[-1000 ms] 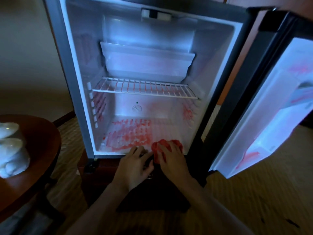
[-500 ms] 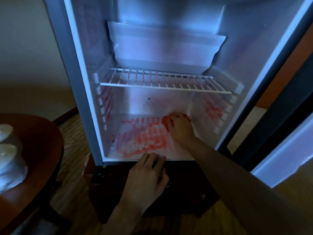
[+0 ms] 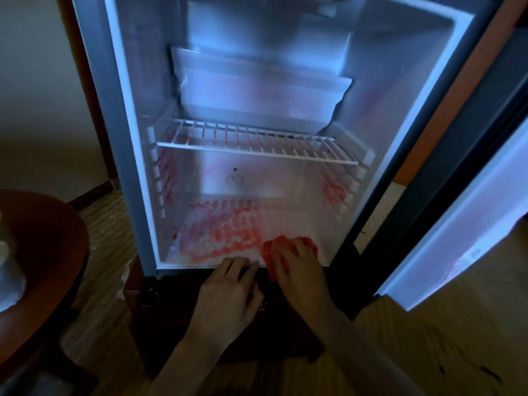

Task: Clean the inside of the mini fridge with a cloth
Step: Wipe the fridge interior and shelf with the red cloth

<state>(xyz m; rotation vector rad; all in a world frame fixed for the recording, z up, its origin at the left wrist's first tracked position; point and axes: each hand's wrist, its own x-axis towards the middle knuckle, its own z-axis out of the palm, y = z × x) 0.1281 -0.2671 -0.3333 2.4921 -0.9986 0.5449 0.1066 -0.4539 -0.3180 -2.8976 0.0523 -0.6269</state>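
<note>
The right hand [image 3: 300, 264], pressing the crumpled red cloth [image 3: 285, 247] flat-fingered, had swept back from the rear to the open white mini fridge's [image 3: 120, 115] front lip, lower centre; red smears remained left. The left hand [image 3: 228, 298] rested flat, empty, beside it. White wire shelf [image 3: 251, 144] overhead crowded deeper reaches.

Hidden, cropped and blurred parts around the open fridge

The right hand [image 3: 300, 267] covers most of the red cloth [image 3: 274, 252], so its full shape cannot be told. The fridge door [image 3: 463, 218] and the round counter [image 3: 43, 252] are cut off by the frame edges; the white things [image 3: 8, 270] on the counter are blurred beyond telling.
</note>
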